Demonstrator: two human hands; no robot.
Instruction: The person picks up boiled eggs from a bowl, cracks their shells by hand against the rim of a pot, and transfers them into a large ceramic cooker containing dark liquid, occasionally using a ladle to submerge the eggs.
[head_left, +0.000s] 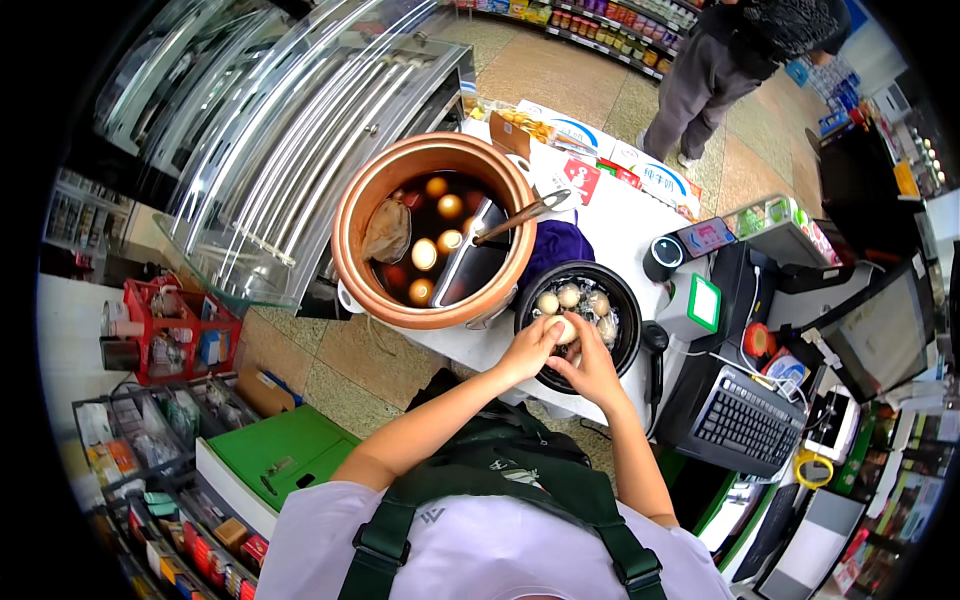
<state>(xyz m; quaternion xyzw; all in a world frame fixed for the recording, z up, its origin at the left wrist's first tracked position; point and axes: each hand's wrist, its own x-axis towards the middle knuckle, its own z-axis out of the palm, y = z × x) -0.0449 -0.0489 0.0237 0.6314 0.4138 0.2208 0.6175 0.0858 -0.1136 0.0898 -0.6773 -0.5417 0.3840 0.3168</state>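
Over a round black pot (632, 330) with several eggs, my left hand (531, 347) has its fingers around a pale egg (561, 330). My right hand (589, 364) touches the same egg from the other side. Beneath both hands, other eggs (568, 295) lie in the pot on what looks like clear plastic. To the left stands a large brown ceramic pot (346, 247) of dark liquid, where several eggs (424, 254) float beside a metal divider (457, 262) and a pale bag (388, 231). A ladle (517, 221) leans over its right rim.
Both pots stand on a white counter (630, 217). Purple cloth (559, 247) lies between them. Right are a handheld scanner (655, 352), a payment device (694, 300) and a keyboard (750, 420). A glass display case (300, 135) is at left. A person (705, 82) stands beyond the counter.
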